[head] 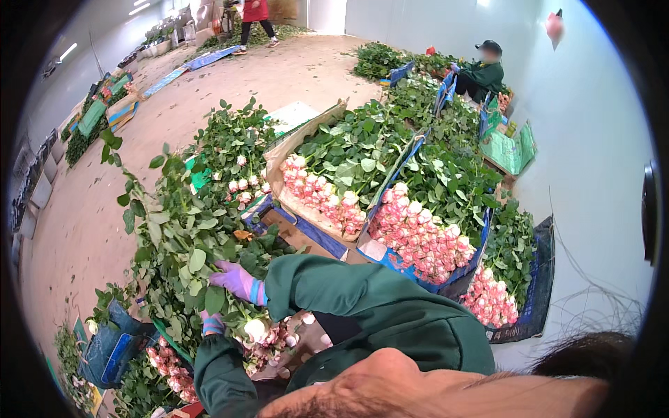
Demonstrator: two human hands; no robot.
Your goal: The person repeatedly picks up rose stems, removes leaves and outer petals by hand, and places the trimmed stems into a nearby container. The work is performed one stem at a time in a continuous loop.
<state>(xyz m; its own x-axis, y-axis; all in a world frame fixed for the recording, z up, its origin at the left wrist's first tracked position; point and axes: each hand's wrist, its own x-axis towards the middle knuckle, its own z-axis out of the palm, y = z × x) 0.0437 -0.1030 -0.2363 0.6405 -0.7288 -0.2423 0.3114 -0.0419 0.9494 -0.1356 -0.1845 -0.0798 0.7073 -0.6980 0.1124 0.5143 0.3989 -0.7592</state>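
Observation:
My right hand (236,281), in a purple glove with a striped cuff, reaches into a pile of leafy rose stems (180,235) and grips some of them. Lower down, my left hand (211,322) wears a similar glove. Leaves cover most of its fingers, so its hold cannot be made out. Below and right of the hands are a large white rose head (255,330) and several pink-and-white rose heads (269,347), close to my lap. The stems' far ends spread towards the upper left.
Bundles of pink-and-white roses lie in a tan wrap (308,214) and a blue-edged wrap (402,269). More roses (491,300) lie by the wall. A co-worker (483,73) sits beyond; another person (256,23) stands far back. A dark blue wrapper (115,345) is beside the left-hand roses.

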